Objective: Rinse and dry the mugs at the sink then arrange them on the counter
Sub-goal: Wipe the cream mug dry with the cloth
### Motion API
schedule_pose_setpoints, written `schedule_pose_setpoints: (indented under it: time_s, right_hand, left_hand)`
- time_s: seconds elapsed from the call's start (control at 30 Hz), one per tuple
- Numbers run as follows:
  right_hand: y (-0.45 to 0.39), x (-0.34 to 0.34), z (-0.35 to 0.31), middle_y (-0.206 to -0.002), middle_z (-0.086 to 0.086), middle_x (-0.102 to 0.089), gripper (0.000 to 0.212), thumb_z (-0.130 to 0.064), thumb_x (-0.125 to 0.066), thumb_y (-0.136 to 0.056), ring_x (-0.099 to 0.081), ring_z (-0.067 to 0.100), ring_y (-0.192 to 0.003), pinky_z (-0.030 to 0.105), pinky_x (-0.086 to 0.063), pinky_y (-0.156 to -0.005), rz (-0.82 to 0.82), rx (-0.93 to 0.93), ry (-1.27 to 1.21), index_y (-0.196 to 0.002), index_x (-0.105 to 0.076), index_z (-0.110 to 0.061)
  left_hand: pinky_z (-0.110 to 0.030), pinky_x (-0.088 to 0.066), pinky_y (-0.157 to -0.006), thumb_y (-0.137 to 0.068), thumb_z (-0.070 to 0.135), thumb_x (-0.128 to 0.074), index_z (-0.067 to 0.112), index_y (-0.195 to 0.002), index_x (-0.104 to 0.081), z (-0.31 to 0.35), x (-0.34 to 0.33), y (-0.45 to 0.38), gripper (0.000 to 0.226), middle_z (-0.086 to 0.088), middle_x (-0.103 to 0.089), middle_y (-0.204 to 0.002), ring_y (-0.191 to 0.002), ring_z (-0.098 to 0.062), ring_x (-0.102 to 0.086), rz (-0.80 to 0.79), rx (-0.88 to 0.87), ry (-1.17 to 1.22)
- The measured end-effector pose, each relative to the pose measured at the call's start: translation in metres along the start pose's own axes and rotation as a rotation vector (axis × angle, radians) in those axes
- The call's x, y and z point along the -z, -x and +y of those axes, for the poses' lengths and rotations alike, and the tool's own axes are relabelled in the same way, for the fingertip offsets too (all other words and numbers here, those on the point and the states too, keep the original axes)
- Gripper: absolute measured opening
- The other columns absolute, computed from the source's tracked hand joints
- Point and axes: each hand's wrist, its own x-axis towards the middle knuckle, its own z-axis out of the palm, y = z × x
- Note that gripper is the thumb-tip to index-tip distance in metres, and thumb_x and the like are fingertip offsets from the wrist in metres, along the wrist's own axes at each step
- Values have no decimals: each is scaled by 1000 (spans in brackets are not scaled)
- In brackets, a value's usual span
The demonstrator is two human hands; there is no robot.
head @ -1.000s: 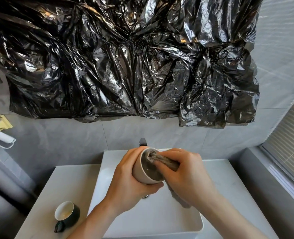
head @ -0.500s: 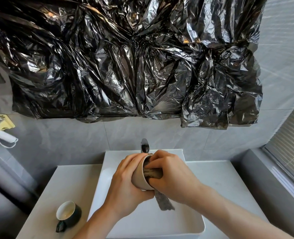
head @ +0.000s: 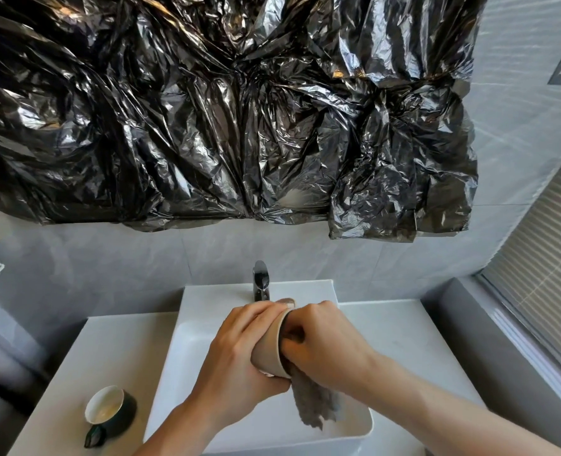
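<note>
Mug [head: 270, 348], smooth beige, tapered; nubby grey cloth [head: 315, 406] stuffed inside.

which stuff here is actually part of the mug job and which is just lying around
Part of the job:
- beige mug, gripped by the left hand
- grey cloth, pushed into that mug by the right hand
- dark green mug on the counter
- sink
- tap

Just lying about:
- black plastic sheet on the wall
- window blind

Crinkled black plastic sheeting [head: 233, 120] shines glossy. The beige mug [head: 270, 348] looks matt ceramic, the grey cloth [head: 315, 406] rough (fuzzy-edged), the sink [head: 193, 353] smooth white, the faucet [head: 261, 284] polished metal.
</note>
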Motion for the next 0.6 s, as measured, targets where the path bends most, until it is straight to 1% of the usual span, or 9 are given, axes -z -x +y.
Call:
schedule_pose_setpoints:
  time_s: [0.1,0.17,0.2,0.23,0.3,0.33,0.43,0.5,0.6]
  right_hand:
    - [-4,-5,5,-63,4,-58,17,-18,-51,-84,-53,31,-67,48,-49,-67,26,-43,-56,-69,-51,-11]
    - [-2,-6,3,-71,-1,-66,15,-17,-50,-90,-52,24,-70,32,-48,-67,14,-37,-125,-80,-61,-16]
    - [-1,-6,1,-70,-5,-63,16,-17,-50,-93,-48,20,-70,21,-43,-65,-15,-26,-140,-84,-62,-20]
    - [1,-5,-1,-66,-8,-56,17,-16,-50,-94,-43,19,-70,16,-37,-65,-51,5,-134,-82,-60,-23]
    - [4,-2,-1,-62,-7,-45,20,-15,-52,-90,-38,19,-68,18,-30,-67,-81,110,-97,-72,-48,-23]
    - [5,0,-1,-64,-5,-46,20,-17,-53,-87,-39,19,-67,20,-29,-67,-74,126,-84,-69,-45,-21]
    - [4,4,4,-61,-2,-49,24,-21,-55,-85,-41,20,-60,23,-33,-53,-95,8,-31,-64,-44,-17]
    - [0,2,6,-59,-1,-52,26,-21,-54,-88,-41,17,-57,28,-40,-56,-123,-113,-90,-64,-48,-13]
    - [-3,-3,9,-68,2,-65,32,-26,-58,-98,-58,15,-63,29,-51,-63,-195,-362,-535,-74,-67,-7]
  left_hand:
    - [-25,-49,-105,-54,36,-93,37,-145,-54,-1,-3,-1,98,27,-50,-144,-131,-10,-55,37,13,17]
    - [-22,-48,-105,-56,41,-92,32,-144,-58,-2,-2,-1,94,25,-51,-143,-130,-10,-55,50,24,7]
    - [-22,-48,-106,-57,44,-91,31,-143,-59,-3,-1,-1,92,24,-52,-143,-130,-9,-55,49,27,-8]
    - [-22,-48,-106,-59,46,-90,31,-143,-59,-4,0,-1,91,24,-52,-143,-130,-8,-54,48,33,-24]
    - [-26,-50,-105,-60,48,-89,31,-143,-59,-7,2,-1,90,24,-52,-142,-130,-7,-53,48,53,-44]
    - [-27,-51,-105,-60,48,-90,31,-144,-58,-8,3,-1,91,24,-52,-142,-131,-7,-53,48,60,-46]
    - [-26,-51,-105,-62,52,-91,33,-146,-55,-4,3,0,93,26,-49,-144,-131,-5,-51,36,33,-67]
    - [-29,-52,-104,-64,51,-92,32,-148,-54,0,0,2,94,24,-49,-145,-131,-6,-52,21,-5,-69]
    - [-32,-52,-103,-69,48,-90,26,-147,-57,-1,-4,2,88,18,-52,-145,-130,-11,-54,43,-34,-68]
